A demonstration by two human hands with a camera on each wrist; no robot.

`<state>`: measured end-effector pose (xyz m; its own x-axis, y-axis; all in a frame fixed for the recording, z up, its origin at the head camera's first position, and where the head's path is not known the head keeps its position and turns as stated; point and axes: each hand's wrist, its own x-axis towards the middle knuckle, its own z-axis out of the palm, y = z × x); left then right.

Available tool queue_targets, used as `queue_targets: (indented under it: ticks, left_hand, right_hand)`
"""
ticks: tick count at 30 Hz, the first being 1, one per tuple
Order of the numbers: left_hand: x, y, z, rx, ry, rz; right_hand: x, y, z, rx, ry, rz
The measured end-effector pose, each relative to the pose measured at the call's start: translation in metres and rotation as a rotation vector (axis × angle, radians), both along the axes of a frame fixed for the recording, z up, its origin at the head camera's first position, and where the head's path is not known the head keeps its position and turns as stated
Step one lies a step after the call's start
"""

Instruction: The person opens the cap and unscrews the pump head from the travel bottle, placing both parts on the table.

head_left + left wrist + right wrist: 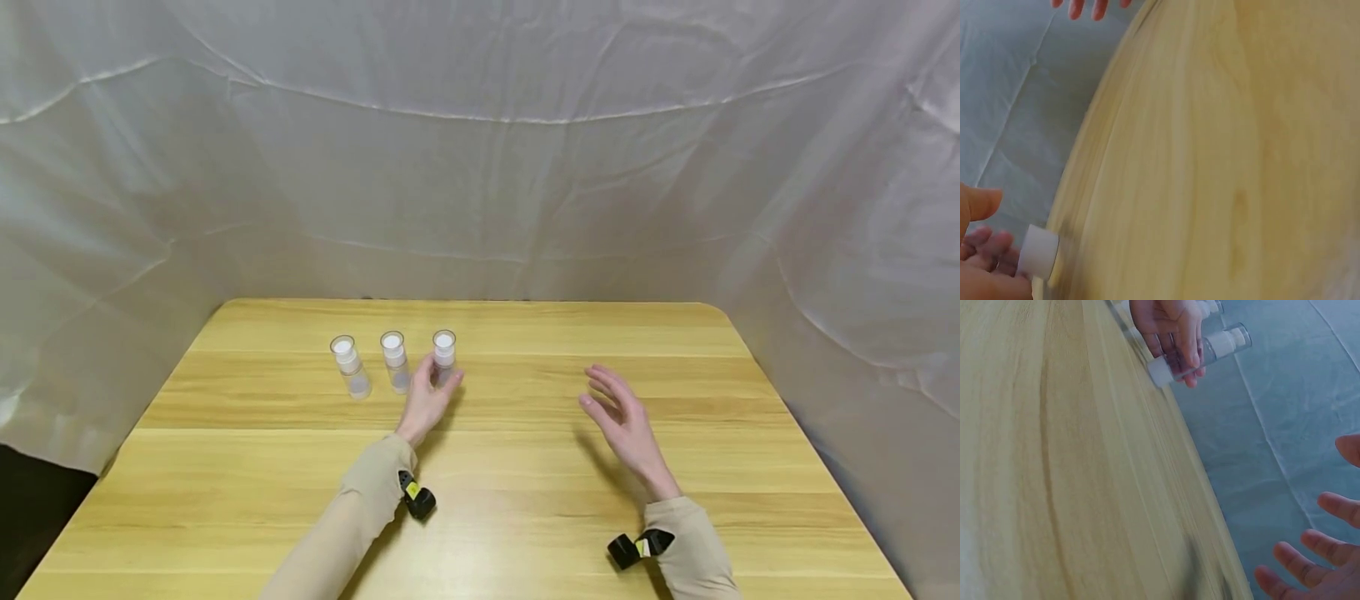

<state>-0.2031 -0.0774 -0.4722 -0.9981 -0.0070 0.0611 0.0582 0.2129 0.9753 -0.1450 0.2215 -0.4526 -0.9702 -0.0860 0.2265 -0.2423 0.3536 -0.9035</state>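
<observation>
Three small clear bottles with white necks under clear caps stand in a row on the table: a left bottle (350, 367), a middle bottle (394, 362) and a right bottle (444, 348). My left hand (426, 402) is around the right bottle, fingers on its left side and behind it, thumb spread out to its right. In the left wrist view the thumb stands apart from the bottle's white base (1038, 253). The right wrist view shows this bottle (1219, 345) between thumb and fingers. My right hand (626, 425) hovers above the table with loosely bent fingers, holding nothing.
The wood-grain table (525, 483) has rounded far corners. A grey sheet (480, 183) hangs behind it and along both sides. Black wrist cameras sit on both sleeves, one on the left (418, 498) and one on the right (637, 548).
</observation>
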Motion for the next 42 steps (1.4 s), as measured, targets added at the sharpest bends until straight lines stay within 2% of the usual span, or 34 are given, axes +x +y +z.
queue_targets:
  ticks: [5,9,14,17,24,29,33,42]
  left_hand:
    - [0.000,0.000,-0.001,-0.045,0.027,-0.069]
    - [0.004,0.001,-0.002,-0.074,0.025,-0.176]
    - [0.013,0.005,-0.002,-0.105,0.025,-0.313]
    - [0.021,0.009,-0.001,-0.122,0.047,-0.390]
    - [0.034,0.018,-0.001,-0.126,0.090,-0.555]
    - [0.041,0.023,0.000,-0.128,0.066,-0.602]
    - [0.044,0.026,-0.001,-0.122,0.077,-0.621]
    - [0.046,0.027,-0.002,-0.107,0.085,-0.617]
  right_hand:
    - [0.001,-0.002,0.001,0.027,-0.001,0.014]
    - [-0.001,-0.005,0.001,0.029,0.021,0.021]
    - [-0.006,-0.017,0.003,0.048,0.064,0.058]
    - [-0.006,-0.029,0.007,0.049,0.093,0.102]
    - [-0.006,-0.060,0.018,0.088,0.219,0.210]
    - [-0.007,-0.076,0.021,0.125,0.317,0.283]
    - [-0.008,-0.082,0.021,0.152,0.370,0.312]
    - [-0.008,-0.083,0.019,0.213,0.417,0.334]
